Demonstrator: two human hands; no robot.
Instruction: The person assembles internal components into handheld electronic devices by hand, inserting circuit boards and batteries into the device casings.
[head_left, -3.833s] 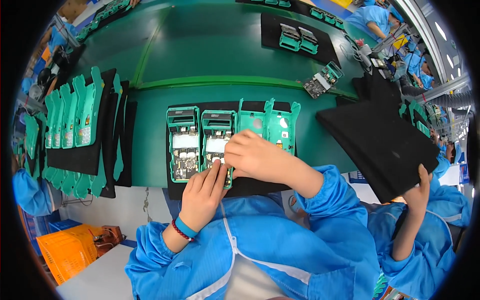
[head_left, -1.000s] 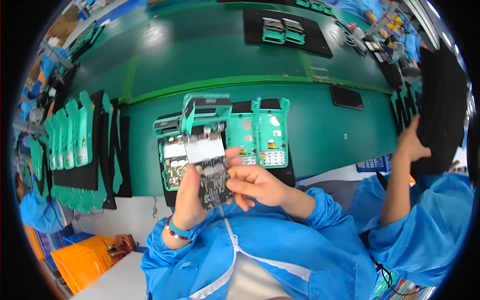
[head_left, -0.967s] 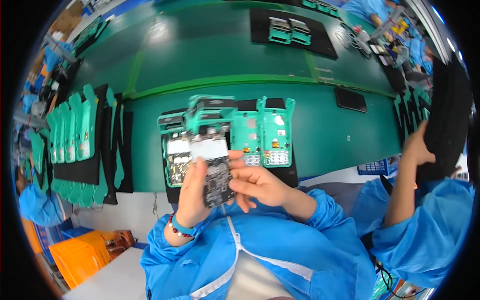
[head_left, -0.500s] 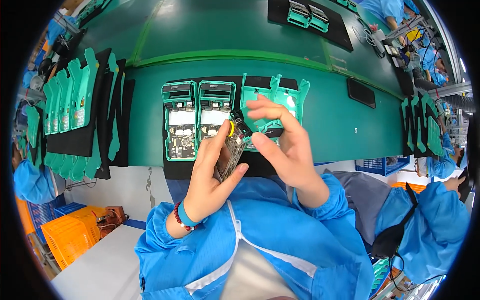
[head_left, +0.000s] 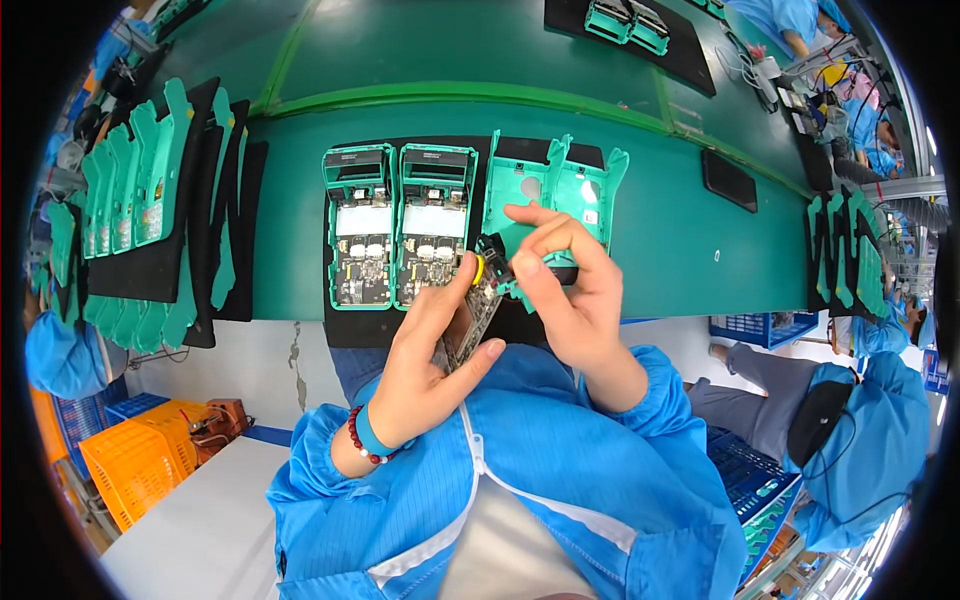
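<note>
My left hand [head_left: 425, 365] grips a populated circuit board [head_left: 482, 318] by its edges, tilted on its side above the near table edge. A yellow ring-shaped part [head_left: 479, 270] and a black piece sit near its upper end. My right hand [head_left: 575, 290] is at that end, thumb and a finger pinched together; what lies between them is hidden. Beyond are two green housings with boards fitted, a left one [head_left: 362, 235] and a right one [head_left: 433, 225], on a black mat [head_left: 365, 330]. Next to them lie two open green shells [head_left: 590, 195], partly behind my right hand.
Stacked black trays with green shells [head_left: 150, 190] stand at the left, more green shells [head_left: 850, 245] at the right. A dark phone-like slab [head_left: 729, 181] lies on the green table [head_left: 680, 270]. An orange crate [head_left: 135, 460] is low left. A co-worker in blue [head_left: 870, 430] is at the right.
My right fingers have drawn in from spread to a pinch by the board's upper end. The board has turned more edge-on. The co-worker at the right has shifted away from me.
</note>
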